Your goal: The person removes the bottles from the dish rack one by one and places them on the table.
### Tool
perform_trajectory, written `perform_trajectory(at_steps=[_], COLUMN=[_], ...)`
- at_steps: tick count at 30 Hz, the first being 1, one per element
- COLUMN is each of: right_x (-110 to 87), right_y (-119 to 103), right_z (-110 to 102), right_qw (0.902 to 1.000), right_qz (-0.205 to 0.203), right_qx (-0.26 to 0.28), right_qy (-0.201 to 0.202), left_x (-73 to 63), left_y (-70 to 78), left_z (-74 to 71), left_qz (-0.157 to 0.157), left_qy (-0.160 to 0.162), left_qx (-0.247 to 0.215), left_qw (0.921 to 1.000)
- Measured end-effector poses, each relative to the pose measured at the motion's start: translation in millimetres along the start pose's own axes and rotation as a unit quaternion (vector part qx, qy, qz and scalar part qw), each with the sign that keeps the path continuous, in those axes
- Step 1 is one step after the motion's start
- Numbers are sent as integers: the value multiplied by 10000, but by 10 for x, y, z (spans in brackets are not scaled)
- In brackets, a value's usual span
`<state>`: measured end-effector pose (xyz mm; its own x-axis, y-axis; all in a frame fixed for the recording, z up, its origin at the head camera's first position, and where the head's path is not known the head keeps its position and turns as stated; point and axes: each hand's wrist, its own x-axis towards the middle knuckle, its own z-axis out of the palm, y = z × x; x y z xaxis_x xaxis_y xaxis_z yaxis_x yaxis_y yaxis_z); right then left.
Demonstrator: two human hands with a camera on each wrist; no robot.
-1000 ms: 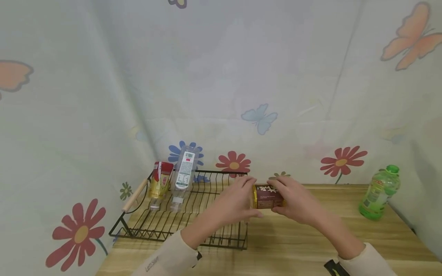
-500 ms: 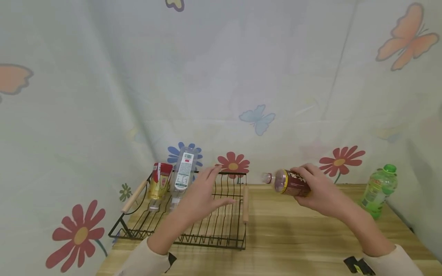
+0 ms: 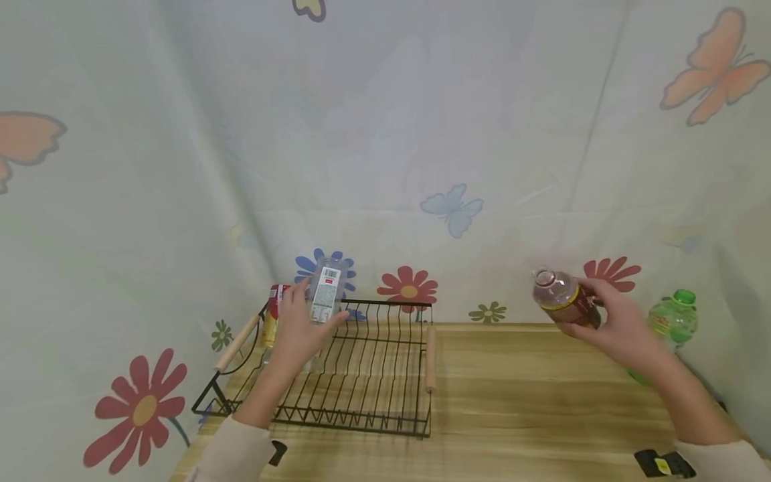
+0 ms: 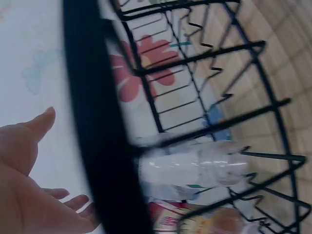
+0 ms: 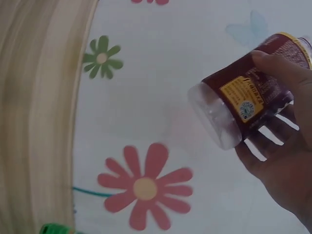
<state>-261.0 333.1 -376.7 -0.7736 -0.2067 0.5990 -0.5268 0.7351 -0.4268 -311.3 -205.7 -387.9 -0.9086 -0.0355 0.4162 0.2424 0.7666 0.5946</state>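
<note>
My right hand (image 3: 623,331) grips a clear bottle with a dark red label (image 3: 581,311) in the air above the right of the table. In the right wrist view, the thumb and fingers wrap the bottle's label (image 5: 243,90), and its clear base points away from the palm. On the left, my left hand (image 3: 298,335) hovers by a clear bottle with a white label (image 3: 326,294). Its fingers are spread and hold nothing; the left wrist view shows a gap between that hand (image 4: 34,190) and the clear bottle (image 4: 180,168). The clear bottle leans neck-down in a black wire rack (image 3: 361,430).
Beside the clear bottle, a red and yellow bottle (image 3: 272,328) also stands neck-down, partly behind my left hand. The rack has wooden handles (image 3: 430,358) at both ends. A green bottle (image 3: 674,318) stands far right, partly hidden by my right forearm. A patterned curtain (image 3: 512,134) hangs behind.
Both hands were at the dark-red-labelled bottle; the left let go and moved left to the rack's clear bottle. My right hand carried its bottle right and tilted its neck upward.
</note>
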Motion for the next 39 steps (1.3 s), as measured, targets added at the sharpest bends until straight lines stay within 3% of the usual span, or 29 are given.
perform_trajectory(at_steps=[8,15,22,27,39], right_x=[-158,-314,-461,-544,-722], right_y=[356,680,907,1047,1206], right_z=[-62,-17,84,161,226], right_qw=[9936,9854,9741,9662,9654], right_qz=[1015,1440,2024,2271,2438], right_qx=[495,910,961,1130,836], right_qy=[67,-48,-301,-466,-397], left_x=[38,34,45,53,71], left_y=[-297,-490,-637,-681,-618], left_z=[115,240,279,289,282], left_qz=[-644,-710,-752,-858,-841], left_qy=[-99,-354,-616,-684,-687], left_qx=[205,81,-27,-14,94], left_qw=[9977,9968,9953,9940,9940])
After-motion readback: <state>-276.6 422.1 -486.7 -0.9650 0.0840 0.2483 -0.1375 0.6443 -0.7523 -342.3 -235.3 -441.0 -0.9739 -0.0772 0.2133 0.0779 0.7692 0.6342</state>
